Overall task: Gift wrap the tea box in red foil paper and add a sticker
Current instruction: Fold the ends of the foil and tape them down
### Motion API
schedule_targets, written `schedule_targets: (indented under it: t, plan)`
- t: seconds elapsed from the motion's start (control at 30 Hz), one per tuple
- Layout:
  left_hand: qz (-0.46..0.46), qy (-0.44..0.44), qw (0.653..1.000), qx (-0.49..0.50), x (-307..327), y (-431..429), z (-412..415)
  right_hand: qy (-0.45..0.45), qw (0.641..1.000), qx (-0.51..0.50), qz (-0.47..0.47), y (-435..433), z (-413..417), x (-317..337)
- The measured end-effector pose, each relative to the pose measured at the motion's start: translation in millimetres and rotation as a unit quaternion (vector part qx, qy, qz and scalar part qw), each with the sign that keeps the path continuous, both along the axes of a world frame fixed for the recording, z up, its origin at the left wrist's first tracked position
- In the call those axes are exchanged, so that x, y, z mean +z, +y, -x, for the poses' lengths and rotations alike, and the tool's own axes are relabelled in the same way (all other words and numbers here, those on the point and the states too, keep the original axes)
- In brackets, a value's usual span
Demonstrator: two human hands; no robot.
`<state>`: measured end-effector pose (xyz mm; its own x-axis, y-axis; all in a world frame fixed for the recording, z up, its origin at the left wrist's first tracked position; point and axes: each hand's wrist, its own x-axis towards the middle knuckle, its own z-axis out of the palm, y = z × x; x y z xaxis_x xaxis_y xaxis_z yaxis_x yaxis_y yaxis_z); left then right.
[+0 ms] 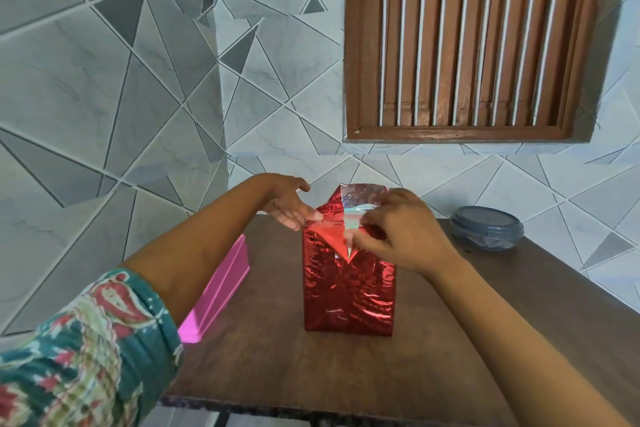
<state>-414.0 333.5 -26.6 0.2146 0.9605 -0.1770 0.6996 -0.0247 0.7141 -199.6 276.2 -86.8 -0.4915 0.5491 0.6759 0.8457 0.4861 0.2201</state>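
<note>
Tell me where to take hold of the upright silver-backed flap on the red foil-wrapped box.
I would pinch the upright silver-backed foil flap at its free top edge, coming from above. It is a thin sheet standing above the red foil-wrapped box, and the left hand and right hand pinch the lower folds.

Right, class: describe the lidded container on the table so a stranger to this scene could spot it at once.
Find the brown shuttered window, then drop to the wooden table below. At its far right edge, by the tiled wall, sits a low container with a blue-grey lid. It alone is round; the red foil-wrapped box and pink box are straight-sided.
</note>
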Motion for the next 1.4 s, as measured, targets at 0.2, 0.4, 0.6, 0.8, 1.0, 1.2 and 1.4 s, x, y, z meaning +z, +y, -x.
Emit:
schedule_targets:
  t: [0.2,0.4,0.6,0.8,1.0,1.2,1.4]
  plan:
    - [-0.015,-0.072,0.997,-0.037,2,-8,12,0.022,0.999,0.026,-0.009,-5,10,5]
    - [0.04,-0.052,0.982,-0.178,-13,-18,32,-0.011,0.992,0.075,0.098,-7,28,8]
    - [0.002,0.04,0.981,-0.189,-40,-21,28,-0.011,0.995,0.031,0.089,-9,9,19]
    - [-0.049,0.004,0.985,-0.163,-38,-27,23,0.013,0.992,0.086,0.089,-9,16,18]
    - [-0.073,-0.043,0.986,-0.146,-48,-33,26,0.097,0.983,0.127,0.085,-8,3,26]
    - [-0.091,-0.081,0.982,-0.144,-54,-33,25,0.434,0.879,0.124,0.155,-18,-28,-12]
    - [-0.259,-0.157,0.948,-0.101,-45,-46,15,0.479,0.849,0.129,0.184,-20,-26,-50]
